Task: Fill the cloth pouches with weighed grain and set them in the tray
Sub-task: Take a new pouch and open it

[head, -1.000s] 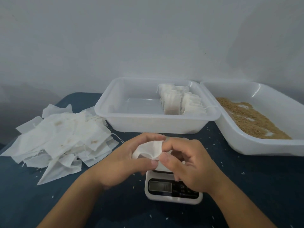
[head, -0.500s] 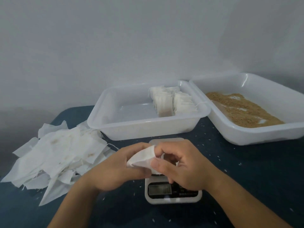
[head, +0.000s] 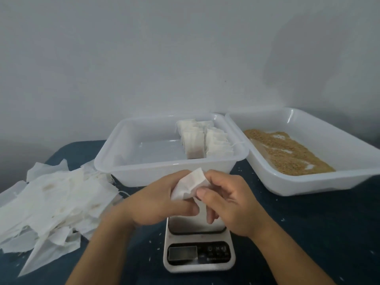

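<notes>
Now two trays (head: 170, 171) stand far: the right one holds grain (head: 287, 153), the left several filled pouches (head: 203, 140), too packed to count. One scale (head: 198, 249) sits near. Above it, left hand (head: 158, 202) and right hand (head: 232, 202) pinch one empty pouch (head: 191, 186); opening it, I think, then filling.

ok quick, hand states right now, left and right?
Left hand: closed, gripping the cloth pouch.
Right hand: closed, pinching the same pouch above the scale.
</notes>
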The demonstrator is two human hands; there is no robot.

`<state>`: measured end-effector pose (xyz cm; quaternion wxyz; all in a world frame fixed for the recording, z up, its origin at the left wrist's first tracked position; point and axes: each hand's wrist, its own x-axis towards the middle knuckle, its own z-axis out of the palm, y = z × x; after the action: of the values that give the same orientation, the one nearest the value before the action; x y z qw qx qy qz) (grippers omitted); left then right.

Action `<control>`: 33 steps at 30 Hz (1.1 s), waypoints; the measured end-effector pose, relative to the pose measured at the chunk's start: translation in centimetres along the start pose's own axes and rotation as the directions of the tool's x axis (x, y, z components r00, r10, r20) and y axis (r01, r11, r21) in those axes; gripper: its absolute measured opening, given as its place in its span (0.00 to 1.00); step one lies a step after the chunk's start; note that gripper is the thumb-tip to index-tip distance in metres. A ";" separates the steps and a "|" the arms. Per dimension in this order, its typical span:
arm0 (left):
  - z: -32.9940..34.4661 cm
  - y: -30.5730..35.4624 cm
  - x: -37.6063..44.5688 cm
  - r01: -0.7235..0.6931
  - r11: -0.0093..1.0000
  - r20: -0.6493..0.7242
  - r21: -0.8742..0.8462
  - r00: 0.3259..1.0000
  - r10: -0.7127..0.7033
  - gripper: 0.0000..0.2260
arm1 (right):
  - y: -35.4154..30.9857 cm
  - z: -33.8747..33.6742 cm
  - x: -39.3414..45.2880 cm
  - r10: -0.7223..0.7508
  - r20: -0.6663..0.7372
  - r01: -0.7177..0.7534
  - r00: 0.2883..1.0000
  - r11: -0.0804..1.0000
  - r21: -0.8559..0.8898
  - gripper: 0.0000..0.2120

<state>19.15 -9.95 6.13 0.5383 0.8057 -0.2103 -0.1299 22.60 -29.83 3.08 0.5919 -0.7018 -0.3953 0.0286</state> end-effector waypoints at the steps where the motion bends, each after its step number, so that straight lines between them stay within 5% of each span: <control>1: 0.2 -0.7 -0.1 0.036 0.999 -0.087 0.013 0.996 -0.035 0.14 | 0.1 -0.3 0.1 0.009 -0.012 -0.009 1.000 1.000 -0.006 0.09; 4: 0.1 -2.1 -0.6 0.122 0.991 -0.205 0.057 0.973 -0.108 0.17 | 0.3 -1.0 0.5 0.010 -0.026 -0.011 1.000 0.999 -0.038 0.08; 14: -0.3 -3.3 -1.7 0.091 0.983 -0.219 -0.157 0.968 -0.124 0.26 | 0.8 -2.7 1.8 0.021 0.072 -0.001 0.997 0.964 -0.266 0.15; 20: 0.9 -2.9 -1.0 0.048 0.995 -0.292 0.084 0.956 -0.022 0.31 | 1.1 -1.2 0.5 -0.139 0.181 0.207 0.974 0.873 -0.441 0.12; 27: 1.6 -2.4 -0.9 0.040 0.975 -0.211 0.219 0.977 0.007 0.23 | 0.4 -0.5 -0.2 -0.229 0.212 0.304 0.950 0.834 -0.461 0.12; 33: 1.7 -2.6 -0.7 0.055 0.985 -0.207 0.162 0.978 -0.020 0.13 | 0.6 -0.5 -0.5 -0.204 0.206 0.279 0.957 0.842 -0.461 0.16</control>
<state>18.33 -10.11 3.05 0.4851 0.8609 -0.1486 -0.0384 22.78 -30.55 2.49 0.3645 -0.7680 -0.5182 -0.0940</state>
